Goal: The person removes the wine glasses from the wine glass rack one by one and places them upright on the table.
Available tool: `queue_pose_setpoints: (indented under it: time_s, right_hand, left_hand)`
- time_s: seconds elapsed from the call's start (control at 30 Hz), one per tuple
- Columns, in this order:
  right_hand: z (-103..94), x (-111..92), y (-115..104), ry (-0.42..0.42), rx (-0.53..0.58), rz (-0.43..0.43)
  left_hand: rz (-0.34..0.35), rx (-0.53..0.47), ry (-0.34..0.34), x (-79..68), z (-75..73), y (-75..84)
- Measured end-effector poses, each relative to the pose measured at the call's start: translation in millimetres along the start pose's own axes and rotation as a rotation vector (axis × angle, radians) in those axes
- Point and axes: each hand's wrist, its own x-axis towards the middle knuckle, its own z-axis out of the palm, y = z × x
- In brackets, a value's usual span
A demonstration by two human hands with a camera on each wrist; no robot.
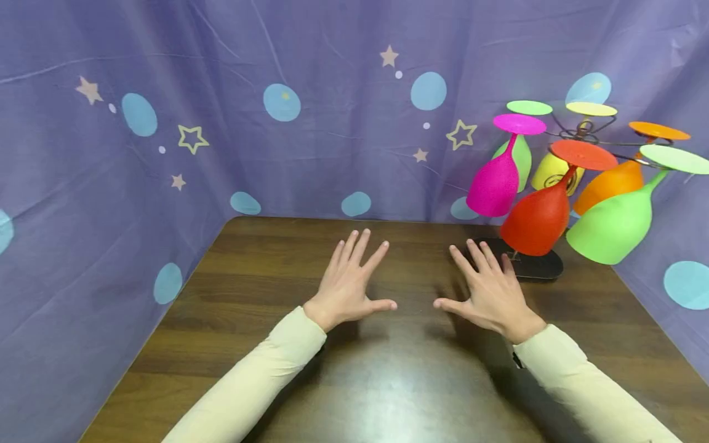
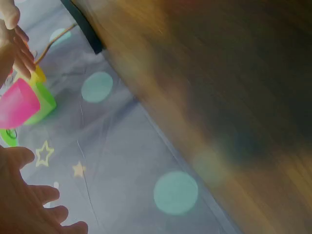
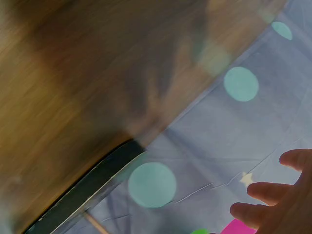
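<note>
Both hands hover over the wooden table with fingers spread and nothing held. My left hand (image 1: pixel 347 286) is left of the table's middle; the left wrist view shows its fingers at the lower left edge. To the right, my right hand (image 1: pixel 493 292) is nearest the rack's black base (image 1: pixel 540 266), its fingertips overlapping the base in the head view. Coloured goblets hang upside down on a dark wire rack (image 1: pixel 587 136): a red goblet (image 1: pixel 534 221), a magenta goblet (image 1: pixel 493 184), an orange goblet (image 1: pixel 612 184), a yellow goblet (image 1: pixel 554 169) and green goblets (image 1: pixel 612 227).
The brown wooden table (image 1: pixel 249 277) reaches back to a purple curtain (image 1: pixel 343 154) with stars and blue dots, which also encloses both sides. The goblets and rack stand at the back right, overhanging their base.
</note>
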Motion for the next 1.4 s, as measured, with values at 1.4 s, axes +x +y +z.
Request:
queue_pose_setpoints:
  time_s: [1.4]
  right_hand:
    - [10.7,-9.8,141.1,-0.123,0.116,0.303]
  left_hand:
    - [-0.220,-0.382,-0.237,117.1,74.8,122.8]
